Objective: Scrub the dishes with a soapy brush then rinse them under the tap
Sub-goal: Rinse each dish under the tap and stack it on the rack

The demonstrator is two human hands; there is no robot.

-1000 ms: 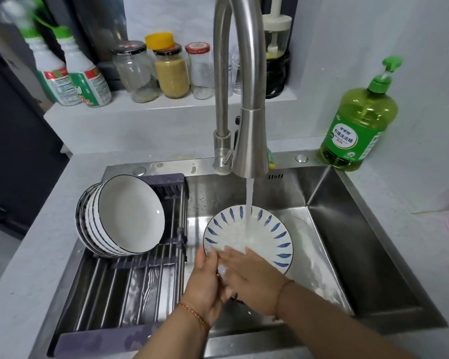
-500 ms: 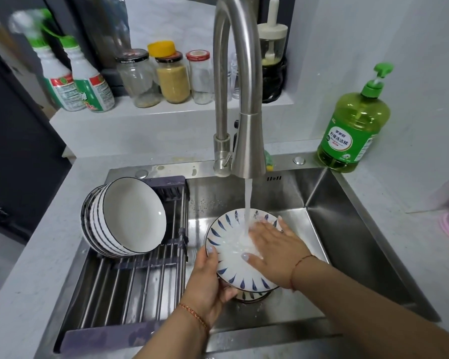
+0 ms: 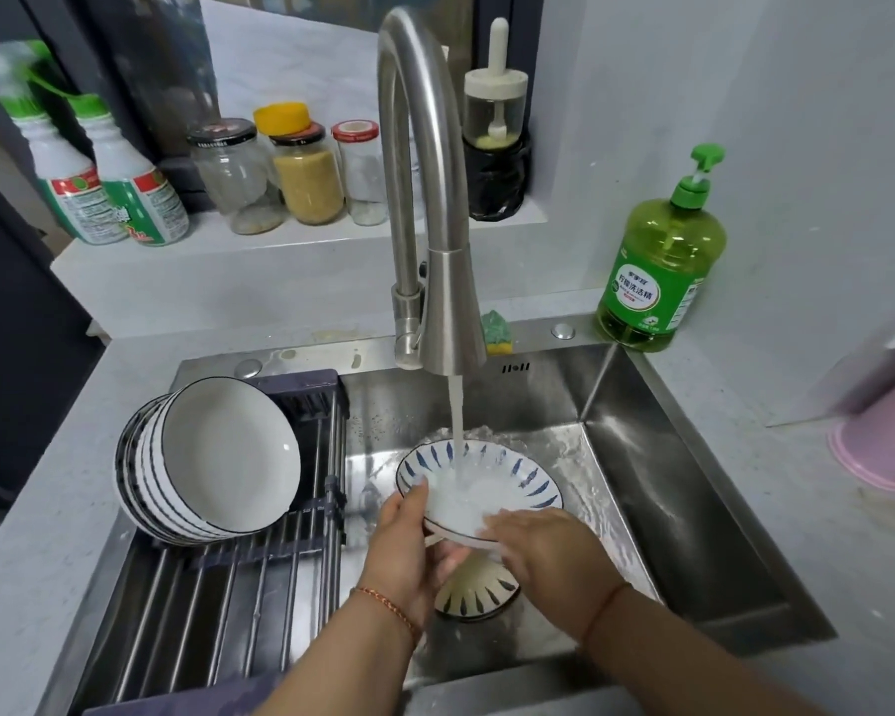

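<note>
A person stands at a steel sink and rinses a blue-patterned plate directly under the tap, where a steady stream of water strikes the plate's centre and pools white. The left hand grips the plate's left rim, thumb on top and fingers curled beneath. The right hand lies over the plate's near rim with fingers extended across the wet surface, pressing rather than gripping. Just below the tap and under the held plate, a second patterned dish sits on the sink floor. Left of the tap, a stack of striped bowls leans on a drying rack. Right of the tap stands a green dish soap bottle; a sponge sits just behind the tap.

To rinse well, the person would likely tilt and turn the plate so water sheets off every edge, wiping with the flat right hand, and keep a firm left-hand hold, since the wet glaze looks slippery.

Compared with half a second earlier, the right hand has slid from the plate's far centre back to its near rim, and the plate now sits flatter beneath the stream.
</note>
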